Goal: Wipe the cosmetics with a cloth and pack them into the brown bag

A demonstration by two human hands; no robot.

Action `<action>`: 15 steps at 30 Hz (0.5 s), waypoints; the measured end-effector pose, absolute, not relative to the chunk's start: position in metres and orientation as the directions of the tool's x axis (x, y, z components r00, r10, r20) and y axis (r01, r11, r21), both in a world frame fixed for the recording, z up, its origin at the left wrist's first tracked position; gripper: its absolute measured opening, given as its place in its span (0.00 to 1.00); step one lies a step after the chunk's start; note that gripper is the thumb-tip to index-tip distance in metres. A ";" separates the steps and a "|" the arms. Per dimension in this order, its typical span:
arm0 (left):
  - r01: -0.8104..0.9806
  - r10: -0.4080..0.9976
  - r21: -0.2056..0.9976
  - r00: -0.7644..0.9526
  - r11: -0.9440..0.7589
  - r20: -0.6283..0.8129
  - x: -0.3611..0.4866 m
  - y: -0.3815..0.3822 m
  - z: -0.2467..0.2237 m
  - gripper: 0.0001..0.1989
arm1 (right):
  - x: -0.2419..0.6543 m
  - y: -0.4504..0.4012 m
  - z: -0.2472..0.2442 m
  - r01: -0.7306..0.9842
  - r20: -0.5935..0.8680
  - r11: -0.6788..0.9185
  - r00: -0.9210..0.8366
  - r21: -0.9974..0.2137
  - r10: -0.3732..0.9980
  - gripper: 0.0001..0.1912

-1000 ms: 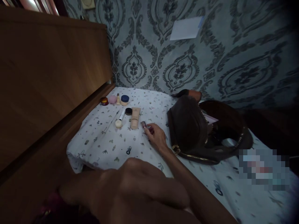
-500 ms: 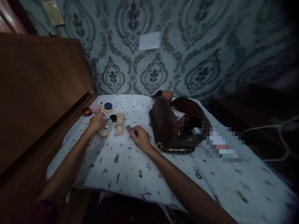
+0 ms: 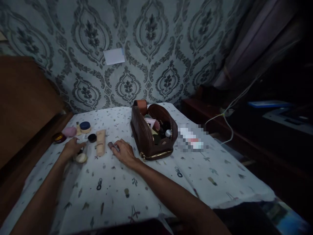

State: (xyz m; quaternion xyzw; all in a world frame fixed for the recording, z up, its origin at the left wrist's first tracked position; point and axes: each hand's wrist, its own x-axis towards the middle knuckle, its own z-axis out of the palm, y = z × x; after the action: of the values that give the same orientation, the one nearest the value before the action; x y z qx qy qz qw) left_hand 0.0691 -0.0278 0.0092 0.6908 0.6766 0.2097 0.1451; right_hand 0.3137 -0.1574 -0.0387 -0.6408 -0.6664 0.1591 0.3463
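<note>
My right hand (image 3: 124, 152) rests low over the cloth, its fingers closed on a small slim cosmetic tube (image 3: 111, 145) with a grey-brown end. To its left lies a beige squeeze tube (image 3: 100, 143). My left hand (image 3: 70, 149) is farther left, fingers apart, over a small dark, shiny item partly hidden beneath them. Just below those fingers is a small pale jar (image 3: 81, 158). Around this hand are a round black lid or pot (image 3: 92, 138), a blue-lidded jar (image 3: 85, 127), a small beige bottle (image 3: 78, 129), a pink rounded item (image 3: 69, 131) and a dark red-and-gold jar (image 3: 59, 137).
An unzipped brown bag (image 3: 141, 133) with cosmetics inside stands right of my right hand. Beyond it lies a blurred-out item (image 3: 193, 138). A patterned white cloth (image 3: 117, 195) covers the table. Wooden furniture (image 3: 26, 107) borders the left; a white cable (image 3: 228, 125) hangs at right.
The view has swung to the right, so everything sits farther left in the picture. Both hands keep about the same places among the items; the right still holds the small tube.
</note>
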 end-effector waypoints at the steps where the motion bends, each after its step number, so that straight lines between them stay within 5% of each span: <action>1: 0.878 0.995 0.478 -0.032 -0.016 0.092 0.070 -0.032 0.013 0.13 | 0.314 -0.157 -0.039 0.740 0.255 0.124 0.065 -0.661 0.965 0.08; 4: 0.794 0.984 0.605 -0.151 0.062 0.097 0.078 -0.051 0.024 0.19 | 0.314 -0.156 -0.041 0.714 0.282 0.132 0.095 -0.687 0.955 0.08; 8: 0.341 0.988 0.940 -0.145 0.005 0.047 0.113 -0.090 0.027 0.25 | 0.306 -0.162 -0.038 0.598 0.430 0.292 0.099 -0.746 0.897 0.10; 11: 0.097 0.998 0.995 -0.053 -0.021 0.027 0.145 -0.120 0.019 0.24 | 0.294 -0.172 -0.030 0.415 0.460 0.394 0.068 -0.820 0.885 0.13; 15: 0.001 0.995 0.995 0.026 -0.097 0.097 0.172 -0.147 0.003 0.21 | 0.285 -0.183 -0.023 0.255 0.357 0.340 0.024 -0.905 0.934 0.19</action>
State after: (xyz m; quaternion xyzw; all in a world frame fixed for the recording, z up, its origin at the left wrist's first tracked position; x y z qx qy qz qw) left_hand 0.1724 -0.1469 0.0033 0.5306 0.4691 0.5166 0.4811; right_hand 0.2845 -0.1826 -0.0231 -0.4780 -0.6216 0.3190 0.5323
